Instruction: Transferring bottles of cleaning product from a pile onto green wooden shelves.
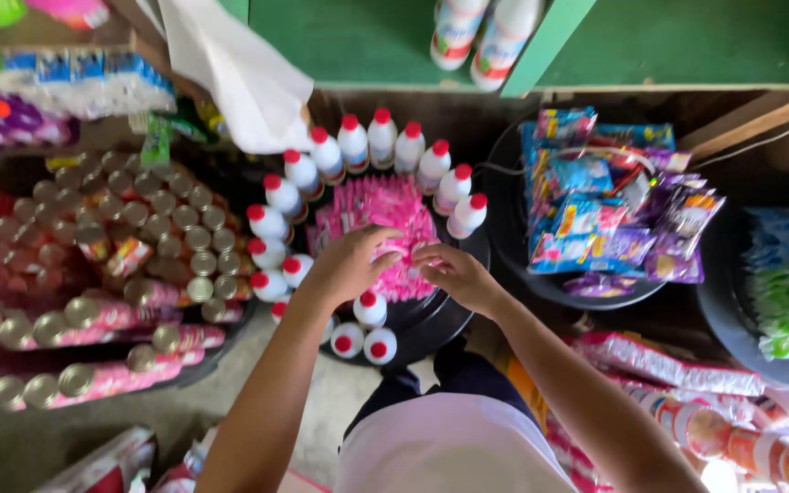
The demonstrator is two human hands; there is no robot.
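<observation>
A round black basin (431, 319) holds a ring of white bottles with red caps (354, 141) around its rim and a heap of pink sachets (385, 210) in the middle. My left hand (351, 263) rests on the near edge of the pink heap, fingers curled over some sachets. My right hand (457, 274) is beside it, fingertips pinching at the same pink sachets. Both forearms reach in from the bottom of the view.
Stacked tins (139, 228) fill a basin at left. Another black basin (586, 283) at right holds blue and purple packets (595, 210); a third (732, 319) has green packets. Wrapped rolls (687, 402) lie at lower right. A green shelf (650, 41) with bottles sits above.
</observation>
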